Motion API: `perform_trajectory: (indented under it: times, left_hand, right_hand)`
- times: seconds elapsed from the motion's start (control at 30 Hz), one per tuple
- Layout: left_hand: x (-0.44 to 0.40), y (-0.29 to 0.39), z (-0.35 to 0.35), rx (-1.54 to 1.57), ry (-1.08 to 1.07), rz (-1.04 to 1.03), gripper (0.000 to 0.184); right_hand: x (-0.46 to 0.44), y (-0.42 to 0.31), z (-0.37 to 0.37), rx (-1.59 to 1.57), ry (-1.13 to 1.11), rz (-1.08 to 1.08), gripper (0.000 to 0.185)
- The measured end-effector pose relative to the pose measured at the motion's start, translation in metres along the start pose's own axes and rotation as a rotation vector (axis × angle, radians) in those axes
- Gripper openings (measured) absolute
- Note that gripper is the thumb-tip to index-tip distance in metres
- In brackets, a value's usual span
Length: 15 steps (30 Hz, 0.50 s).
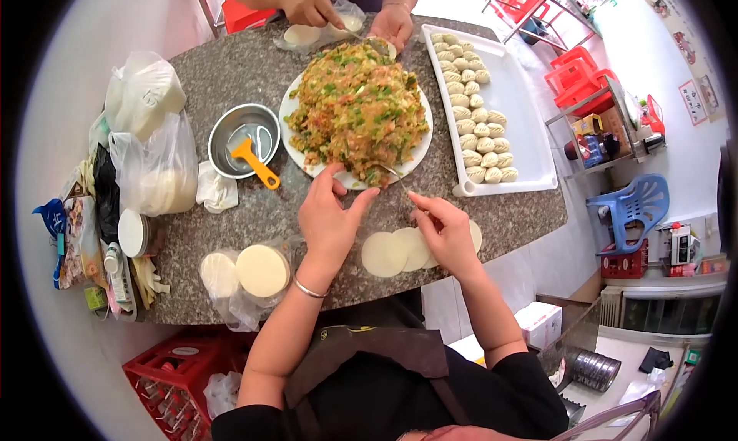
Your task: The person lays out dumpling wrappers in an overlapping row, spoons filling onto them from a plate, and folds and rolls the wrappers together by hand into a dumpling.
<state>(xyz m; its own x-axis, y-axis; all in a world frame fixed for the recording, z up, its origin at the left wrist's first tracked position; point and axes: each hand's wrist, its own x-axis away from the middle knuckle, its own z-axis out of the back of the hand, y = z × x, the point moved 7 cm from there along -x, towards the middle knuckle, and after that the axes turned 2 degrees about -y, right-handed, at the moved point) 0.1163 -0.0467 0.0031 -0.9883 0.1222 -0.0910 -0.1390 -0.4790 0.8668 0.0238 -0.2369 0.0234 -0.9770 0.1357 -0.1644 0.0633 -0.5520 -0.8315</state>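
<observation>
A mound of chopped filling (361, 111) with green and orange bits is heaped on a white round plate (293, 137). My left hand (330, 210) is at the plate's near edge, thumb and fingers apart, with no object visible in it. My right hand (446, 230) pinches the handle of a thin metal utensil (398, 178); its far end meets the filling and is partly hidden. Below my right hand, several round dough wrappers (384, 254) lie overlapping on the speckled stone table (219, 237). Stacks of wrappers (263, 270) in plastic sit left of my left forearm.
Opposite, a person's hand (311, 7) uses a spoon-like tool while the other hand (393, 26) holds a wrapper. A white tray (530, 134) with pleated dumplings stands right. Left are a metal bowl (223, 164), an orange-handled tool (255, 164) and plastic bags (157, 164).
</observation>
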Motion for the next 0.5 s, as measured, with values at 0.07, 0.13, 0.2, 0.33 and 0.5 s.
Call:
perform_trajectory:
  times: [0.07,0.13,0.2,0.33,0.5]
  left_hand:
    - [-0.003,0.0,-0.001,-0.055,0.052,-0.08,0.061]
    - [-0.005,0.007,-0.001,-0.129,0.095,-0.173,0.053]
    - [-0.006,0.007,-0.004,-0.123,0.099,-0.195,0.049]
    - [-0.008,0.006,-0.004,-0.028,0.111,-0.167,0.04]
    - [-0.007,0.009,0.002,0.059,0.124,-0.148,0.038]
  right_hand:
    - [0.003,0.002,0.001,0.007,0.008,-0.034,0.032]
    - [0.004,0.006,0.001,0.011,0.013,-0.076,0.032]
    - [0.002,0.008,-0.008,-0.05,0.012,-0.091,0.033]
    - [-0.001,0.012,-0.023,-0.257,-0.07,-0.232,0.034]
    - [-0.005,0.02,-0.027,-0.618,-0.203,-0.432,0.037]
